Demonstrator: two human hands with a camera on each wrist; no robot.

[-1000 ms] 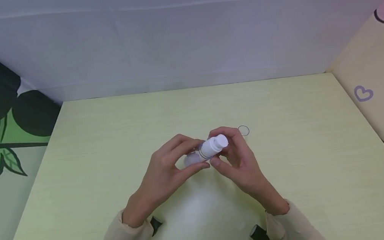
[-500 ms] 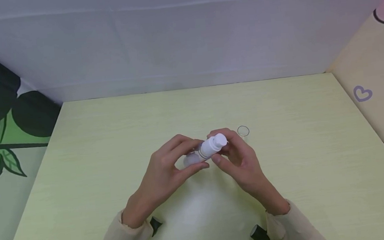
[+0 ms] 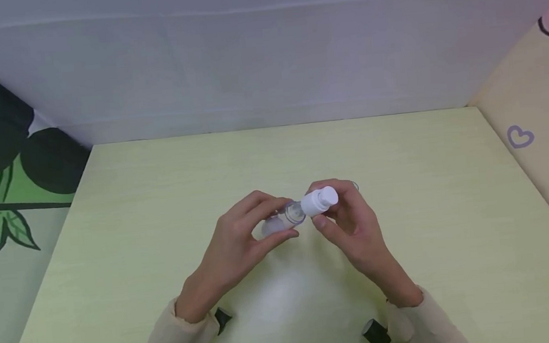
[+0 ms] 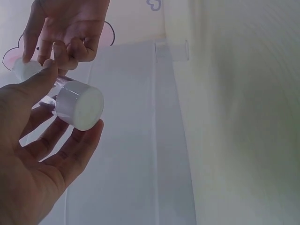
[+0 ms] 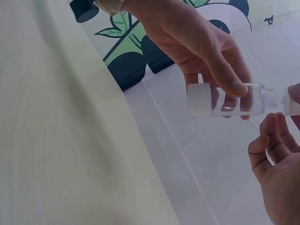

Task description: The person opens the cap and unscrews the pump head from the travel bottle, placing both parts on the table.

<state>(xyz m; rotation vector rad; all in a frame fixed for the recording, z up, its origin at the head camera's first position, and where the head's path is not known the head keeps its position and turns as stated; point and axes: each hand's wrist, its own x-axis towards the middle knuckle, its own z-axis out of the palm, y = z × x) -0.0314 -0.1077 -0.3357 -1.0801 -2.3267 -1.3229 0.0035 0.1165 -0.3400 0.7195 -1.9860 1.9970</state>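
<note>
My left hand point(image 3: 234, 246) grips a small clear bottle point(image 5: 236, 99) round its body, tilted above the table. A thick white base closes the bottle's lower end, clearest in the left wrist view. In my right hand point(image 3: 360, 235), thumb and fingers pinch a white pump top point(image 3: 320, 200). The pump top sits just off the bottle's neck, and a narrow gap shows between them in the right wrist view. Behind the right hand, a clear cylindrical cap point(image 4: 171, 50) stands on the table; in the head view the fingers hide most of it.
The pale wood-grain table point(image 3: 159, 203) spreads under both hands. A grey-lilac cloth wall point(image 3: 264, 58) rises at its back edge, with printed panels on the left and right. Dark wrist cameras point(image 3: 376, 333) stick out at the cuffs.
The right hand has moved to the right with the pump top, drawing it away from the bottle and baring the clear neck. The left hand and bottle have stayed nearly in place.
</note>
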